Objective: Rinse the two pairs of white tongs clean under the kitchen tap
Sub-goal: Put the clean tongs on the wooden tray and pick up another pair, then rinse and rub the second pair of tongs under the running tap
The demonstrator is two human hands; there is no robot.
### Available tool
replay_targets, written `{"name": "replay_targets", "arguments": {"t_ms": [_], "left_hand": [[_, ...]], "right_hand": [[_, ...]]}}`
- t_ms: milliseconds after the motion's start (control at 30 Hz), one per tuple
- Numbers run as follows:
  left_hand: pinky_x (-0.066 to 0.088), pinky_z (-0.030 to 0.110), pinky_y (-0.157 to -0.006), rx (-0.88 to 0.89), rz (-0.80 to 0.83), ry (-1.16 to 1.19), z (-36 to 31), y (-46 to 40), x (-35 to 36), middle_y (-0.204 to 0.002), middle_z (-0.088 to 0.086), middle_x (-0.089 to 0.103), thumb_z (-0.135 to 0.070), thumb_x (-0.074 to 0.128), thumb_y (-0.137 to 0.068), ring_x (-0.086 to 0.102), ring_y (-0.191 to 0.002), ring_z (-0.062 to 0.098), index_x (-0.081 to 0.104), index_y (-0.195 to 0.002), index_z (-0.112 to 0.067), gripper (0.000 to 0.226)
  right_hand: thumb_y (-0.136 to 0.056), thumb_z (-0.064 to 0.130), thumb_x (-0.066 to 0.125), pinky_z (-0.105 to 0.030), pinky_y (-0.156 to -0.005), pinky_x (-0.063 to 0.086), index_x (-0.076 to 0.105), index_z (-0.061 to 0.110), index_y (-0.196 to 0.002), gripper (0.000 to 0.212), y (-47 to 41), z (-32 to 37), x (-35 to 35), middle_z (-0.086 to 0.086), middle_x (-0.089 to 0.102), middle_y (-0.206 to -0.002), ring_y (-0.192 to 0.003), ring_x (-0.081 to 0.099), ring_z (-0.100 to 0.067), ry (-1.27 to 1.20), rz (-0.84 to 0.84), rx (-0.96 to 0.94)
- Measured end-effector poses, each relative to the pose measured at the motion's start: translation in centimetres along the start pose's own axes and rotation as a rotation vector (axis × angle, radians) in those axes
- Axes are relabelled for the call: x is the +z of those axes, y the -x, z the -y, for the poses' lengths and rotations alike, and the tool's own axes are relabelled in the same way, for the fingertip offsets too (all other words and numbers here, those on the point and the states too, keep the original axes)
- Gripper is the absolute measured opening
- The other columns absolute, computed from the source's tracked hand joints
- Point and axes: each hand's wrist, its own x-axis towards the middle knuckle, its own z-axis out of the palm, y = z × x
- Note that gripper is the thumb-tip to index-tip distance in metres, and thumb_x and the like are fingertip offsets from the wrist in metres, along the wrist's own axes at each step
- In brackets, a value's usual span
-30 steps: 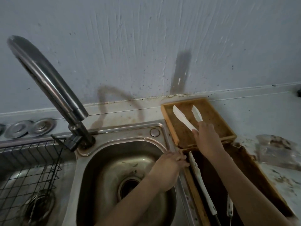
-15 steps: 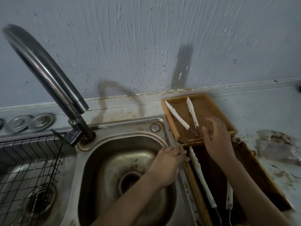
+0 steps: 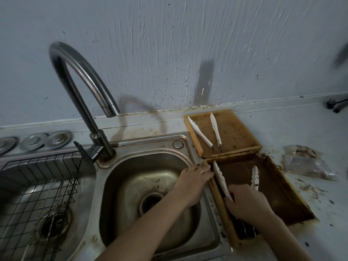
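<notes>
Right of the sink (image 3: 105, 178), the right hand (image 3: 246, 202), having left one pair of white tongs (image 3: 206, 133) in the far tray (image 3: 239, 136), now pinches the second pair (image 3: 222, 180), unrinsed.

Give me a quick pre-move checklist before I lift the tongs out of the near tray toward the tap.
1. Right hand on the near tongs: ok, laid over their handle end; firm grip cannot tell.
2. Left hand steadying the near tray: ok, fingers on its corner.
3. Sink basin free under the tap: ok.
4. Water running: not ok, none visible.
5. Far tongs out of the way: ok, resting in the far tray.
</notes>
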Motion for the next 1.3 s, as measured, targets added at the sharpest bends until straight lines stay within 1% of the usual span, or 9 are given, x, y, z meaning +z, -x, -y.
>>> {"name": "replay_targets", "arguments": {"t_ms": [167, 433, 500, 600, 833, 933, 1067, 1200, 1300], "left_hand": [[0.027, 0.048, -0.112, 0.012, 0.008, -0.23, -0.6, -0.1, -1.5, -0.147, 0.007, 0.038, -0.003, 0.054, -0.083, 0.031, -0.137, 0.03, 0.04, -0.138, -0.017, 0.058], [0.036, 0.041, -0.11, -0.057, -0.224, -0.045, 2.4, 2.5, -5.8, -0.132, -0.003, 0.052, -0.009, 0.05, -0.086, 0.046, -0.126, 0.018, 0.048, -0.129, -0.026, 0.046], [0.038, 0.039, -0.107, -0.101, -0.273, 0.039, 3.8, 3.7, -7.0, -0.127, -0.005, 0.055, -0.011, 0.048, -0.087, 0.048, -0.122, 0.016, 0.05, -0.125, -0.027, 0.041], [0.037, 0.036, -0.105, -0.177, -0.345, 0.057, 6.6, 5.8, -8.5, -0.128, -0.003, 0.055, -0.012, 0.045, -0.088, 0.046, -0.123, 0.018, 0.051, -0.125, -0.025, 0.04], [0.037, 0.039, -0.109, -0.27, -0.545, 0.024, 11.9, 10.4, -9.1, -0.134, 0.003, 0.053, -0.006, 0.051, -0.083, 0.045, -0.127, 0.019, 0.052, -0.128, -0.019, 0.048], [0.037, 0.052, -0.107, -0.254, -0.727, -0.088, 14.4, 12.4, -9.4, -0.133, 0.011, 0.052, 0.002, 0.059, -0.074, 0.043, -0.129, 0.026, 0.053, -0.125, -0.012, 0.053], [0.027, 0.054, -0.112, -0.395, -0.96, -0.09, 16.3, 13.5, -10.5, -0.14, 0.02, 0.042, 0.002, 0.06, -0.077, 0.031, -0.136, 0.032, 0.048, -0.126, -0.005, 0.051], [0.024, 0.052, -0.113, -0.635, -0.88, -0.087, 18.6, 13.1, -10.7, -0.147, 0.028, 0.028, -0.004, 0.059, -0.085, 0.027, -0.138, 0.041, 0.036, -0.138, -0.007, 0.058], [0.042, 0.044, -0.1, -0.719, -0.707, 0.126, 19.9, 13.3, -10.1, -0.148, 0.015, 0.031, -0.001, 0.055, -0.087, 0.042, -0.128, 0.033, 0.033, -0.138, -0.015, 0.058]], "right_hand": [[-0.092, 0.031, 0.051, -0.017, -0.051, 0.046, 0.05, 0.025, -0.077, 0.016, 0.8, 0.5, -1.2, 0.007, 0.059, -0.072, -0.061, 0.06, -0.004, -0.1, -0.044, 0.034], [-0.089, 0.023, 0.059, -0.01, -0.043, 0.04, 0.06, 0.017, -0.081, 0.01, 1.2, 5.2, -6.5, 0.009, 0.06, -0.073, -0.052, 0.06, 0.0, -0.557, -0.262, -0.105], [-0.089, 0.02, 0.058, -0.015, -0.052, 0.049, 0.064, 0.013, -0.094, 0.01, 0.8, 6.8, -7.0, 0.003, 0.066, -0.086, -0.065, 0.066, -0.003, -0.804, -0.205, -0.104], [-0.091, 0.016, 0.055, -0.039, -0.078, 0.057, 0.062, 0.008, -0.111, 0.022, -0.3, 9.8, -6.8, -0.01, 0.068, -0.095, -0.085, 0.067, -0.024, -1.244, -0.056, -0.031], [-0.096, 0.015, 0.045, -0.041, -0.08, 0.055, 0.045, 0.003, -0.13, 0.035, -2.8, 15.3, -5.0, -0.015, 0.07, -0.087, -0.082, 0.068, -0.024, -1.628, 0.075, 0.055], [-0.097, 0.017, 0.044, -0.037, -0.071, 0.054, 0.036, 0.006, -0.139, 0.043, -3.6, 17.1, -4.3, -0.015, 0.071, -0.089, -0.084, 0.07, -0.025, -1.728, 0.129, 0.091], [-0.1, 0.018, 0.037, -0.04, -0.077, 0.053, 0.028, 0.011, -0.142, 0.044, -4.0, 18.8, -4.2, -0.023, 0.067, -0.094, -0.087, 0.067, -0.03, -1.819, 0.203, 0.075], [-0.1, 0.018, 0.035, -0.039, -0.074, 0.053, 0.033, 0.008, -0.137, 0.038, -4.0, 19.8, -4.6, -0.023, 0.067, -0.089, -0.085, 0.066, -0.029, -1.782, 0.232, 0.027], [-0.1, 0.018, 0.035, -0.037, -0.072, 0.055, 0.037, 0.002, -0.134, 0.038, -4.5, 20.2, -4.3, -0.02, 0.071, -0.084, -0.08, 0.07, -0.027, -1.731, 0.256, 0.019]]}}
